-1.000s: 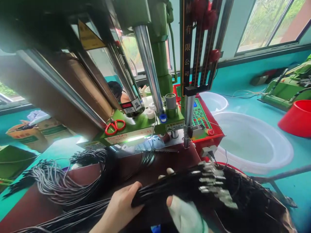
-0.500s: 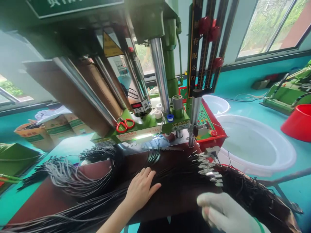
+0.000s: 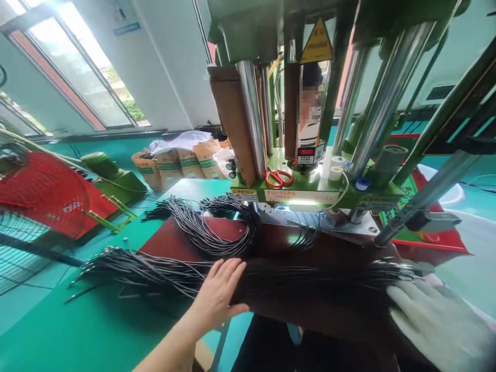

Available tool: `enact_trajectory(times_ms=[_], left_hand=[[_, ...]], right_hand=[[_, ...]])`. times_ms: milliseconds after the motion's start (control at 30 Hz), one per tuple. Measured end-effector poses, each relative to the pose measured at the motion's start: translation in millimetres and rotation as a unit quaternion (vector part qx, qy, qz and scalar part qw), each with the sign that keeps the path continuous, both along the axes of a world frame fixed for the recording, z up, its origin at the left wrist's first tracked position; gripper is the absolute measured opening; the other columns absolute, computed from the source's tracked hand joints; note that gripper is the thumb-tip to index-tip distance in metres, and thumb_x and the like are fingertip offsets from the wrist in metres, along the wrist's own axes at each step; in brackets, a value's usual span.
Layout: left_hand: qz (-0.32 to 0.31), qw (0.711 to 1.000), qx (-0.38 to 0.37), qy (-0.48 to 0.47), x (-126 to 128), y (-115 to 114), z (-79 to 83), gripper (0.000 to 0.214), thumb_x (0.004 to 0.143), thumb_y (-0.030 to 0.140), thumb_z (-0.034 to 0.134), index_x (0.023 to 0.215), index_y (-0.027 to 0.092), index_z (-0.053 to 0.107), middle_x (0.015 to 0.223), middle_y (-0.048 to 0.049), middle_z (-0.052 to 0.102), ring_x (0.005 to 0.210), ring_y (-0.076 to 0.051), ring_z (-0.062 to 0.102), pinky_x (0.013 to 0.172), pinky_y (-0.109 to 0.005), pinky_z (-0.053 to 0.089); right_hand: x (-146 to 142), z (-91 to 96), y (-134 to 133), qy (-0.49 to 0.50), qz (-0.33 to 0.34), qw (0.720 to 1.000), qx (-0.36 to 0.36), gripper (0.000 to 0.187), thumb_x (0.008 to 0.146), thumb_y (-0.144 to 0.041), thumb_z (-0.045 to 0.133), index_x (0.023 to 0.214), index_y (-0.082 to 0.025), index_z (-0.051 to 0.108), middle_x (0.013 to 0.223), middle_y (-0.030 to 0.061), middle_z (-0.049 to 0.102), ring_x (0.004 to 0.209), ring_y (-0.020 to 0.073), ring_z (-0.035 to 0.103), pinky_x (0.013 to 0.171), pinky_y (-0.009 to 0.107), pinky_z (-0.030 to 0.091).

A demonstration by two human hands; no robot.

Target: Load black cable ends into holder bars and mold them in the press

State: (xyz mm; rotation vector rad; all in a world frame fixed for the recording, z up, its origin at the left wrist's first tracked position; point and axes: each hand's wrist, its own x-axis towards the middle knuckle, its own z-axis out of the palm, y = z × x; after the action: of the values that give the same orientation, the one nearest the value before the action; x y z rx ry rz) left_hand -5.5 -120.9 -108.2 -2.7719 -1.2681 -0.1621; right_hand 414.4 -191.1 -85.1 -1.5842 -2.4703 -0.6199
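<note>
At the far left a red wire fan guard (image 3: 46,191) is cut off by the frame edge. Behind it stand brown paper sacks (image 3: 182,165) with green bands; their print is too small to read. A looped cable bundle (image 3: 205,227) lies on the maroon mat (image 3: 166,243) that covers part of the green tabletop (image 3: 77,320).

Nearer the camera, the long cable bundle (image 3: 302,276) stretches across the mat's front edge, and its left ends fan out over the green surface. The left hand (image 3: 220,289), bare, lies flat on this bundle. Its fingers are released and spread, gripping nothing, and they hide the strands beneath.

Red scissors (image 3: 279,178) rest on the green press base (image 3: 310,195). The strip labels on its front edge cannot be read. A yellow warning triangle (image 3: 318,37) hangs above, its symbol blurred. Steel columns (image 3: 251,113) hide most of a person (image 3: 312,77) behind the press.

The right hand (image 3: 437,320), in a white glove, is blurred and cut off at the corner. Its fingers lie extended and unclenched on the bundle's right end, covering the connectors there.
</note>
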Motion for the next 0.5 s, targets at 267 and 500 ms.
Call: enact_trajectory(times_ms=[267, 500], left_hand=[[-0.067, 0.995, -0.04, 0.057, -25, 11, 7.4, 0.08, 0.07, 0.038, 0.057, 0.138, 0.02, 0.019, 0.139, -0.0101, 0.033, 0.126, -0.026, 0.03, 0.104, -0.044, 0.019], [-0.09, 0.995, 0.009, 0.04, -25, 32, 6.8, 0.049, 0.081, 0.018, 0.045, 0.129, 0.029, 0.038, 0.123, -0.0054, 0.053, 0.109, -0.021, 0.049, 0.088, -0.036, 0.034]], right_hand=[[-37, 13.7, 62, 0.035, 0.006, 0.966, -0.255, 0.056, 0.057, -0.021, 0.055, 0.113, -0.016, 0.053, 0.106, 0.012, 0.06, 0.093, 0.0268, 0.057, 0.077, 0.039, 0.043], [-40, 35.1, 54, -0.096, 0.024, 0.985, -0.14, 0.015, 0.071, -0.009, 0.054, 0.082, -0.018, 0.059, 0.081, 0.0058, 0.06, 0.068, 0.0204, 0.057, 0.059, 0.032, 0.043]])
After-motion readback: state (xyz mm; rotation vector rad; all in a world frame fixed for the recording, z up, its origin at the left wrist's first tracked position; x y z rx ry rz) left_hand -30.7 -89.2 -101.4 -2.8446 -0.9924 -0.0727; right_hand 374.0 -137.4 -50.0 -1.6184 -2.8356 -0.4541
